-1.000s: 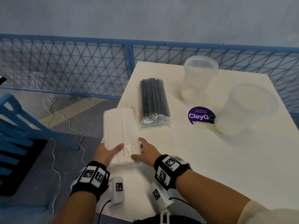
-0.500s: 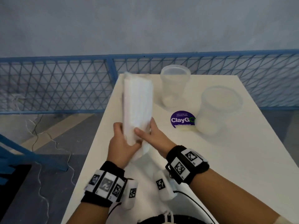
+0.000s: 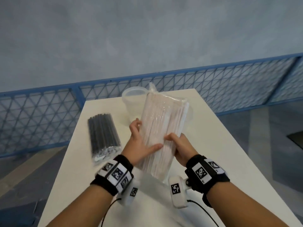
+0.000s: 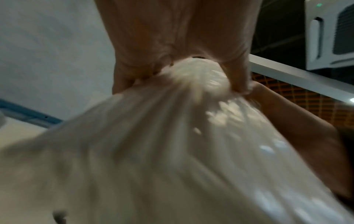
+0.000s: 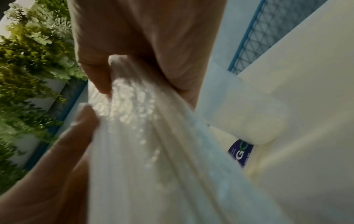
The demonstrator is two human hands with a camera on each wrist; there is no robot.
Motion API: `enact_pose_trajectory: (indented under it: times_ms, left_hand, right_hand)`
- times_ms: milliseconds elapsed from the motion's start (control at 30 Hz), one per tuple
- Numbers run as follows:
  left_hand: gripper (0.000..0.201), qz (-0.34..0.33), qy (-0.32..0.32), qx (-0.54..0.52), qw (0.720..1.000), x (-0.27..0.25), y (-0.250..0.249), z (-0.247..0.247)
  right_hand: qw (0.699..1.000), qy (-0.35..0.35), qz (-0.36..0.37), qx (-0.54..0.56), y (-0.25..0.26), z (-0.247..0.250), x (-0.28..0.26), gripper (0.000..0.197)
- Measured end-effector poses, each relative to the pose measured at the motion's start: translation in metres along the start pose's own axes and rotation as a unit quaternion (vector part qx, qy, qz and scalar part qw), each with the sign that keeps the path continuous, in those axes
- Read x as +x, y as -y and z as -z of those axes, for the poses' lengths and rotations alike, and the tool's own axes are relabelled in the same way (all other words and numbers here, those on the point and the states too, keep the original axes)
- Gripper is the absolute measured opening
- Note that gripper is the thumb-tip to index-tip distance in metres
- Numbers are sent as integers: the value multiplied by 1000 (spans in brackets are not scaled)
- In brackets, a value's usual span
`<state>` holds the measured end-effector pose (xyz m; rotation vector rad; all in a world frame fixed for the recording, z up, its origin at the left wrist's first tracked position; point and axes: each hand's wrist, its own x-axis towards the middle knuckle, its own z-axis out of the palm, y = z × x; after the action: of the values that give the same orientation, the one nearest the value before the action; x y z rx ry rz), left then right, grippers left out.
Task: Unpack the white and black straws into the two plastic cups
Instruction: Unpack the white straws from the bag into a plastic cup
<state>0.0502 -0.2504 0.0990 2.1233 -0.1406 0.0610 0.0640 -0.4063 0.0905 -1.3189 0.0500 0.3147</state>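
A: Why is the pack of white straws (image 3: 161, 135) lifted off the worktop (image 3: 213, 153), tilted toward one o'clock?

B: Likely to get at its film for opening. The left hand (image 3: 139, 145) cradles it, thumb laid across the front; the right hand (image 3: 181, 147) curls round its lower edge.

A: Materials?

B: Glossy, crinkly clear wrap over thin stiff tubes. The pack of black straws (image 3: 102, 136) lies sealed at nine o'clock; one translucent plastic cup (image 3: 132, 97) stands behind at twelve, the other is hidden.
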Motion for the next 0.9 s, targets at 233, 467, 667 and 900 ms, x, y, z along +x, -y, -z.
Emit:
enact_pose_trajectory:
  times_ms: [233, 467, 667, 900]
  left_hand:
    - [97, 99, 93, -282, 950, 25, -3, 4]
    - [59, 122, -48, -296, 946, 5, 6, -24]
    - [51, 105, -60, -259, 958, 2, 1, -29]
    - [57, 98, -62, -213, 970, 3, 6, -27]
  right_hand:
    - [997, 48, -26, -46, 0, 29, -12, 44]
    - [967, -107, 175, -151, 0, 35, -13, 43]
    - [943, -206, 228, -131, 2, 23, -10, 33]
    - [965, -179, 182, -51, 9, 20, -6, 17]
